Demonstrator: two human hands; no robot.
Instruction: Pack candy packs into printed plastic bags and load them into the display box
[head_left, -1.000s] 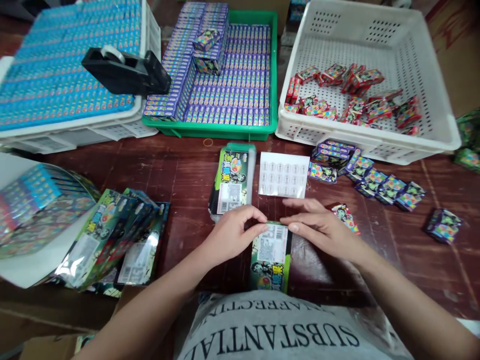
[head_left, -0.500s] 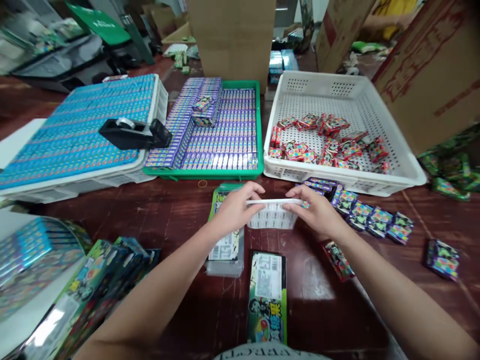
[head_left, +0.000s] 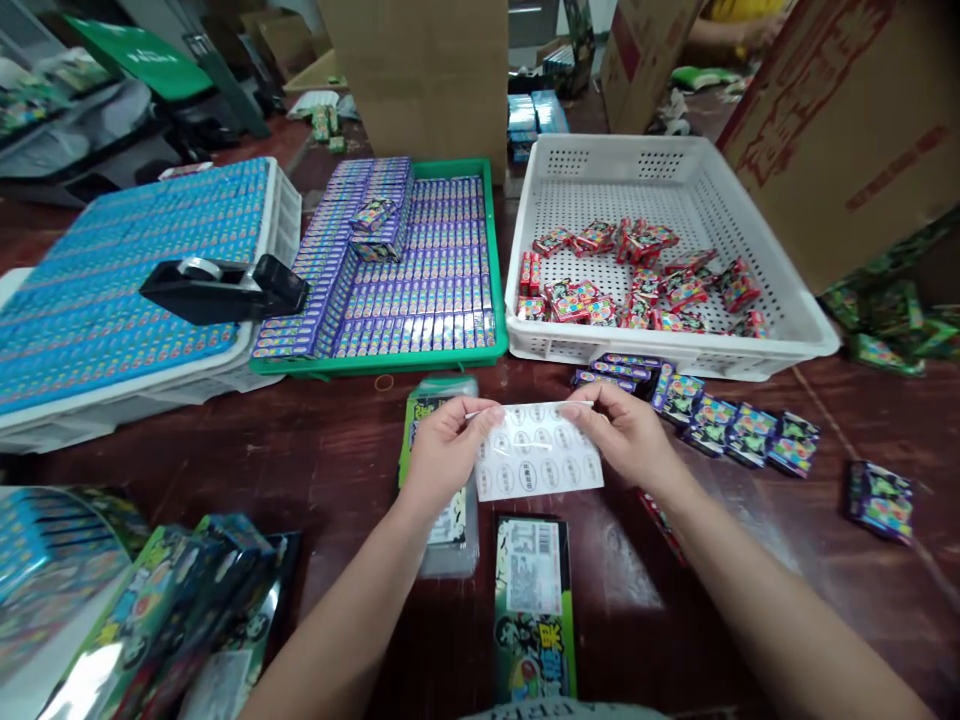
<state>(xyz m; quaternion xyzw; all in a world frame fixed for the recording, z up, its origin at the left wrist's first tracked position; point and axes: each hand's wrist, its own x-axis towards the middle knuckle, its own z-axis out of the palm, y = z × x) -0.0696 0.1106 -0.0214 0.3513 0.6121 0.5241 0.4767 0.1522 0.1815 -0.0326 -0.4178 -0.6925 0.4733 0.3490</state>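
Between my two hands I hold a white sheet of oval stickers, printed side facing me. My left hand pinches its upper left corner, and my right hand pinches the upper right one. Under the left hand lies a stack of green cards in clear plastic sleeves, partly covered. Just below the sheet, a black and green printed pack lies flat on the table. A red packet is mostly hidden beneath my right forearm. Small purple candy boxes lie in a row beyond my right hand.
A white crate holds red packets. Beside it, a green tray is filled with purple boxes. A black tape dispenser rests on the blue boxes. More packs stand front left. Cardboard boxes rise behind.
The sticker sheet has gone from nearly edge-on to tilted toward me, so its printed ovals show. The view has shifted slightly; both hands keep their pinch.
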